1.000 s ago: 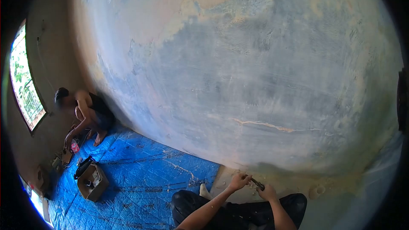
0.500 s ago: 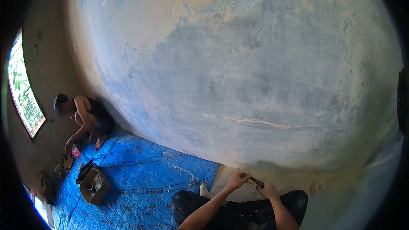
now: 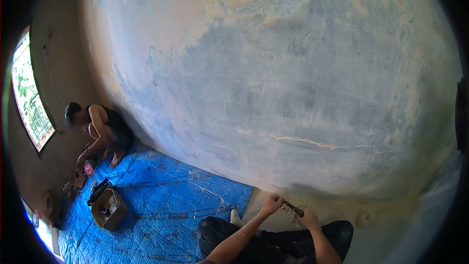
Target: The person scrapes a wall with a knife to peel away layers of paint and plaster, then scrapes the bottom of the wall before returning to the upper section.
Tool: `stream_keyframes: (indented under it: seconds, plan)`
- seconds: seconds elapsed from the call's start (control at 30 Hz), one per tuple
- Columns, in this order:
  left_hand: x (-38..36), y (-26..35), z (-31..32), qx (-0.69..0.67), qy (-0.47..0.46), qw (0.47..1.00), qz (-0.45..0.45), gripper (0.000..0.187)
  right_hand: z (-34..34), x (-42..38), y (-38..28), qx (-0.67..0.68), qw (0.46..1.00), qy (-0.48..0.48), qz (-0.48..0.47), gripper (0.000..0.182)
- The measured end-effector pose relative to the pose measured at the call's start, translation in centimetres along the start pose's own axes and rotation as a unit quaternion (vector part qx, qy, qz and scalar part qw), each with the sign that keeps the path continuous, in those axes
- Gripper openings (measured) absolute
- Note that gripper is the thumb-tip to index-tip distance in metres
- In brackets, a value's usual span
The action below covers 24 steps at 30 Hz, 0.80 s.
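Observation:
I sit cross-legged in dark trousers [image 3: 220, 232], with both arms reaching forward near the foot of the wall. My right hand [image 3: 308, 219] is closed around one end of a dark, slender hand tool [image 3: 293, 209], whose exact kind is too small to tell. The fingers of my left hand [image 3: 272, 205] are pinched together at the tool's other end. Between the two hands the tool slants down to the right. Under them lies a pale floor [image 3: 254, 208] dotted with small crumbs.
A patchy grey wall [image 3: 254, 83] with a long crack [image 3: 305, 141] rises ahead. Blue tarp [image 3: 171, 198] covers the floor at left, carrying an open cardboard box [image 3: 110, 210]. Another person [image 3: 110, 127] squats by the corner near a bottle [image 3: 88, 168]. A round pale object [image 3: 364, 217] lies right.
My left hand has shifted slightly left along the tool, so more of it shows between my hands. The view has moved a little; the other person still squats in the corner.

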State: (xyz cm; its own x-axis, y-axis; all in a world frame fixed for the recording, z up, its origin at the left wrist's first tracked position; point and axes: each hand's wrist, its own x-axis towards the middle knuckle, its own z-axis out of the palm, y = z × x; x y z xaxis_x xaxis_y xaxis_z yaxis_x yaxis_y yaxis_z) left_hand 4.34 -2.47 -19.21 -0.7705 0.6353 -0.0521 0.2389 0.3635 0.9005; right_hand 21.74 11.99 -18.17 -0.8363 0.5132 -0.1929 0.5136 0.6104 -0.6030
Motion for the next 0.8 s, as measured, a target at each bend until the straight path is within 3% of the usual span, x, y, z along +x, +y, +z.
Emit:
stream_keyframes:
  seconds: [0.47, 0.6, 0.8]
  plan:
    - [0.8, -0.8, -0.4, -0.008, 0.033, 0.999, 0.002, 0.038, 0.2, -0.1, 0.2, -0.003, 1.0, 0.012, 0.005, 0.037]
    - [-0.2, 1.6, -1.3, -0.017, 0.033, 0.999, -0.016, 0.04, 0.2, -0.1, 0.2, -0.001, 1.0, 0.016, 0.007, 0.037]
    - [-0.2, 1.1, -1.1, 0.032, 0.019, 0.999, 0.012, 0.043, -0.3, -0.5, -0.3, 0.001, 1.0, 0.012, -0.008, 0.037]
